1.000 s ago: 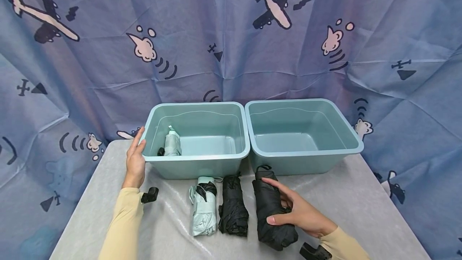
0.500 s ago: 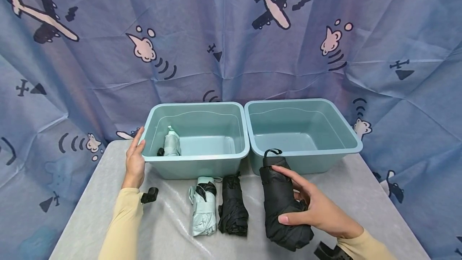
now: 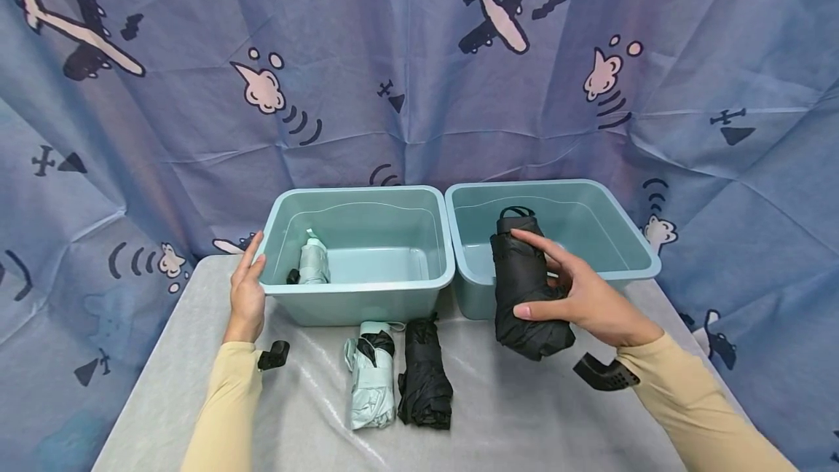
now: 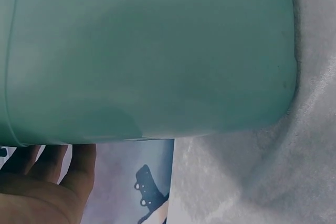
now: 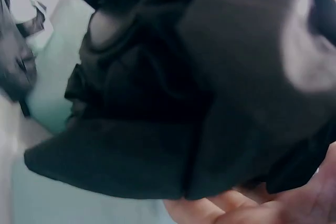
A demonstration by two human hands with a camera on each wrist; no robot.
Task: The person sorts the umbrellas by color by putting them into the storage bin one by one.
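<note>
My right hand point(image 3: 590, 297) grips a folded black umbrella point(image 3: 527, 275), fingers on one side and thumb on the other. Its looped end points away, over the near rim of the right green bin point(image 3: 475, 293), and its fabric point(image 5: 152, 156) fills most of the right wrist view. At the left end of the left green bin point(image 3: 360, 306), my left hand point(image 3: 247, 304) lies with fairly straight fingers against the outside wall, as the left wrist view also shows. A mint umbrella point(image 3: 372, 392) and another black umbrella point(image 3: 424, 377) lie side by side on the table.
Inside the left bin, a mint umbrella point(image 3: 314, 262) leans by the left wall, beside a small black piece point(image 3: 292, 277) mostly hidden by the rim. Both bins stand close together on a grey-covered table point(image 3: 308, 414). A blue patterned curtain point(image 3: 406, 79) hangs behind.
My right hand has lifted the black umbrella off the table and carried it away from me to the right bin's near rim. The left hand has stayed in place.
</note>
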